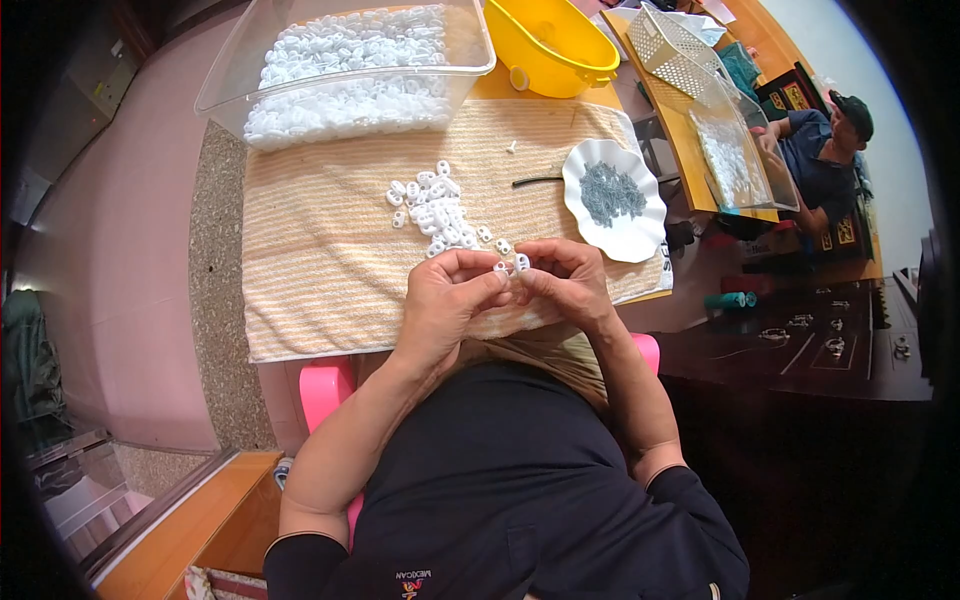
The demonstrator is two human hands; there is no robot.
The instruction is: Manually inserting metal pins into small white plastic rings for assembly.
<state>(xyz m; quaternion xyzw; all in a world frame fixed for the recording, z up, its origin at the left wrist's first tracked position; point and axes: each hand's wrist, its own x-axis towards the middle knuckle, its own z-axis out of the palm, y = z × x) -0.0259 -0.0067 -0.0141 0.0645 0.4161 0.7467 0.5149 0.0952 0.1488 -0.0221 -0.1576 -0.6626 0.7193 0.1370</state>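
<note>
Close together over the near part of a striped towel (320,290), my two hands each pinch a small white plastic piece. Between the thumb and finger of my left hand (440,300) is a small piece with a hole (501,267), partly hidden. My right hand (568,285) grips an upright white oval piece with two holes (522,263). Just beyond them a loose pile of similar two-holed pieces (432,215) lies on the towel, with a few strays (503,245) near my fingertips. To the right, a white scalloped plate (635,243) bears a heap of tiny grey translucent parts (610,195).
A clear tub (475,50) full of white pieces stands at the back left, beside a yellow basin (550,45). A thin black stick (537,182) touches the plate. At a table (668,110) to the right, another person (825,150) sits by a second clear bin (765,170).
</note>
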